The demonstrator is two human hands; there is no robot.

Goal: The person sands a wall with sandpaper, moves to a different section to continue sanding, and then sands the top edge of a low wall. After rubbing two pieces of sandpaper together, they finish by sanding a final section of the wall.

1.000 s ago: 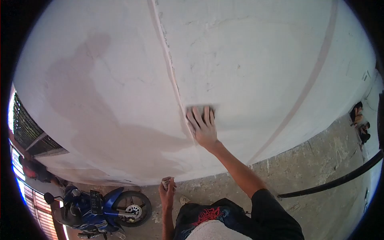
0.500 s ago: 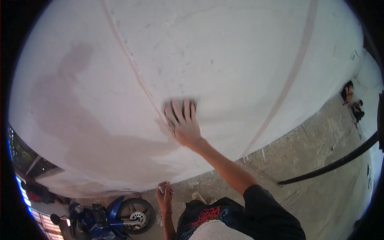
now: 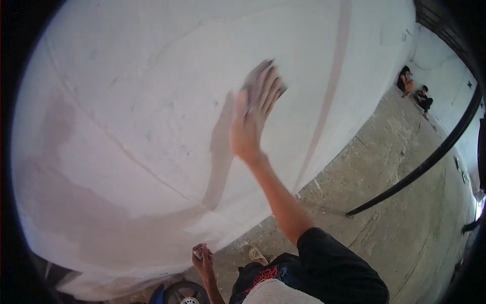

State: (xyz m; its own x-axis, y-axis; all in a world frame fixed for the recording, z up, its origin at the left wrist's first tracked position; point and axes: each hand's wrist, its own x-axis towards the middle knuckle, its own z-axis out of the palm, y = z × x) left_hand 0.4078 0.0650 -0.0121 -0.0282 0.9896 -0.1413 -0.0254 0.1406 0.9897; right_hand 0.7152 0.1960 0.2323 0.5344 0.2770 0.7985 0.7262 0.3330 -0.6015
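My right hand (image 3: 253, 114) is pressed against a white wall (image 3: 192, 66), its arm stretched up. Under its fingers shows a dark grey sheet (image 3: 256, 76) that looks like sandpaper, slightly blurred by motion. Low down beside the wall, my left hand (image 3: 203, 261) is closed around a small pale object (image 3: 199, 253), whose kind I cannot make out. A faint seam line runs down the wall left of my right hand, and a darker vertical band lies to its right.
Concrete floor (image 3: 385, 157) runs along the wall's foot. A black curved pole or hose (image 3: 415, 175) crosses the right side. Two people (image 3: 422, 99) sit by the far wall. A motorbike wheel (image 3: 185, 294) stands at the bottom, near my left arm.
My right hand has moved up and to the right across the wall, with the sheet under it. The view has turned right. My left hand stays low, still closed.
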